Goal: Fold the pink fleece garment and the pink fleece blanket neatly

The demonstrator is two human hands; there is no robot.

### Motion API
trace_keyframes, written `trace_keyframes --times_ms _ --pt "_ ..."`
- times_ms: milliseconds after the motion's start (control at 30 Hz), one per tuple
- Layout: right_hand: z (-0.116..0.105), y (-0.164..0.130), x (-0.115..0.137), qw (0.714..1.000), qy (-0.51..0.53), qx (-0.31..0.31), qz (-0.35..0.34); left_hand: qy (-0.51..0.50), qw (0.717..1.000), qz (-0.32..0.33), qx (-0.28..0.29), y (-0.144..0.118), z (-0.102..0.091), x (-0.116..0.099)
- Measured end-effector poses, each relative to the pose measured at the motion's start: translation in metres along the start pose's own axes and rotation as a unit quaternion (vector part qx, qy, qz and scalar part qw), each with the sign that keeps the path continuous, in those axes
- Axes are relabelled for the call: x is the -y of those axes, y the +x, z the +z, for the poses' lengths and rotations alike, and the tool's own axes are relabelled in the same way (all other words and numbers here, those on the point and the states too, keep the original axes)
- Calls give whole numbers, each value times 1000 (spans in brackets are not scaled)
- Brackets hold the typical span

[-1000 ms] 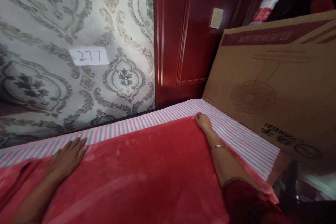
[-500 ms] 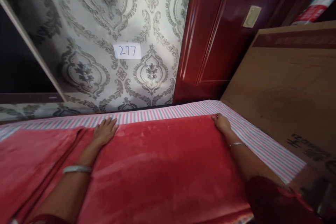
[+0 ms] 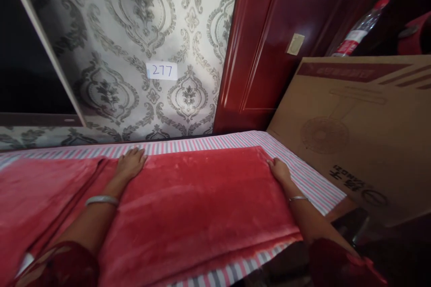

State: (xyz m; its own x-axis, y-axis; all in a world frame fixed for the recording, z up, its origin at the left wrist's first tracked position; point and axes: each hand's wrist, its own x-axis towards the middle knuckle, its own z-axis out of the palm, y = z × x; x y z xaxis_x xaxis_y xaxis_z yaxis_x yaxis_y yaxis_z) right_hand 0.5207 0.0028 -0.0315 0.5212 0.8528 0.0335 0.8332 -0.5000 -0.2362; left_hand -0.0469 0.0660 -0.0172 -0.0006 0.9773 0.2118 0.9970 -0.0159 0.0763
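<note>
While flat (both hands (image 3: 129,164)): blanket (image 3: 202,197).

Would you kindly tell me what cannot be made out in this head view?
- Right hand: fingertips curl at the red blanket edge; grip unclear.
- Cardboard box: cut off by the right edge; print too small to read.
- Bottle: its base hidden behind the box.

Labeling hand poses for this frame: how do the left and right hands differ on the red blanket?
The left hand lies palm down, fingers spread, on the red blanket near its far edge; the right hand is at the blanket's right edge, fingers curled at the fabric. The left hand sits beside a fold running toward the viewer; the right hand borders the striped sheet. Both wrists wear a silver bangle.
</note>
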Motion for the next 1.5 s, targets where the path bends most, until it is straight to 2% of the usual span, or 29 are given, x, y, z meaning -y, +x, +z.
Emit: trace_keyframes --times_ms 167,300,400,533,667,833,967,1100,1267,1367,1433,1500 --pt "-13 -10 -21 999 13 30 -1 -6 999 21 -30 -3 -17 -2" --pt "-16 -27 -50 999 8 49 2 9 994 104 -15 -22 -27 -19" --pt "-14 -40 -61 999 0 47 -6 18 984 177 22 -54 -22 -38" --pt "-13 -50 -61 1000 -3 26 -14 3 979 199 46 -90 -8 -51" --pt "-23 -57 -63 1000 6 21 -1 -7 978 209 12 -92 0 -47" --pt "-33 -80 -79 999 -1 30 28 -47 962 267 -45 -80 6 -38" --pt "-29 -99 -87 1000 -17 10 24 -57 941 327 -73 -96 0 -43" --pt "-25 -107 -87 999 -24 -3 31 -33 917 397 -5 -129 -5 -51" --pt "-26 -110 -86 999 -33 11 39 -38 925 376 46 -146 -3 -58" --pt "-29 -115 -85 997 -38 19 62 -48 932 348 84 -149 -11 -63" --pt "-32 -123 -80 996 -48 -21 66 -52 938 327 100 -158 -19 -68" --pt "-32 -136 -69 994 -45 -96 8 -59 935 335 99 -176 -25 -75"
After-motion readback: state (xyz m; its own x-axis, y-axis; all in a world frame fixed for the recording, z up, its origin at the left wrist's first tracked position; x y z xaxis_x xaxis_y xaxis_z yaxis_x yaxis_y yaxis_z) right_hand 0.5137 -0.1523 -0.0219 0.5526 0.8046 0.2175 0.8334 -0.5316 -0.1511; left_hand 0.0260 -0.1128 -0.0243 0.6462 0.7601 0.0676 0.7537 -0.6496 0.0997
